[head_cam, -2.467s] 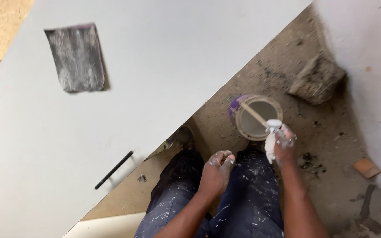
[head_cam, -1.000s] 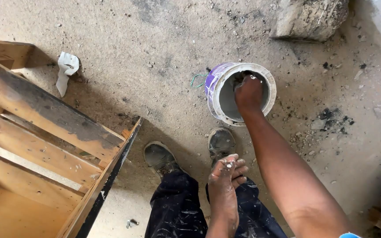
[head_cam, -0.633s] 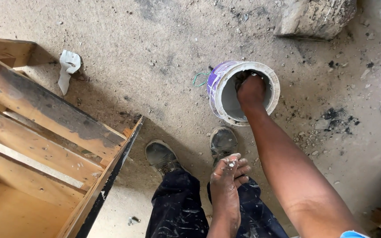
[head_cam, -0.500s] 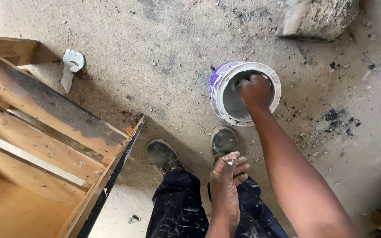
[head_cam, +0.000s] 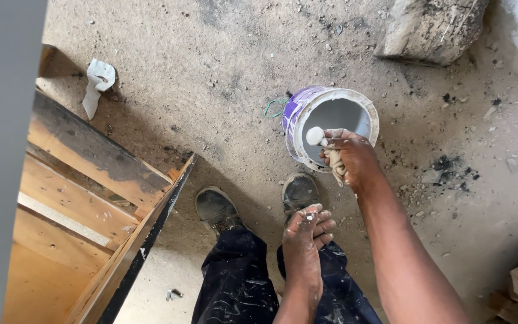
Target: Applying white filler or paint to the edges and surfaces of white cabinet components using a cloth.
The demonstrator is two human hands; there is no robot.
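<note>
Item: round white paint bucket with purple label [head_cam: 331,126], stood open on the gritty sand-coloured concrete floor [head_cam: 211,90]. Bare floor is seen to the left of the bucket and above it. A grey stone block [head_cam: 430,27] lies well apart at the upper right, cut off by the top edge. A green wire loop [head_cam: 274,108] lies just beside the bucket's left wall.

Item: wooden cabinet frame with dark edge strip [head_cam: 91,204], at the left. Its slanted edge runs down toward the bottom border, near a grey work shoe [head_cam: 216,209]. A second shoe [head_cam: 300,192] is set just below the bucket. A crumpled white paper scrap [head_cam: 97,84] lies above the frame. A grey vertical surface [head_cam: 1,150] blocks the far left; what it belongs to cannot be told.

Item: right hand [head_cam: 352,159], extended from the lower right over the bucket's near rim, fingers clenched around a paint-stained beige rag [head_cam: 333,161] and a stick with a round white-coated tip [head_cam: 315,136]. The stick's shaft is hidden by the hand and rag.

Item: left hand [head_cam: 307,231], rested on the paint-spattered dark trousers [head_cam: 235,282], fingers loosely curled and holding nothing, with white paint on them.

Contents of the bucket are hard to make out; a pale grey interior is seen.
</note>
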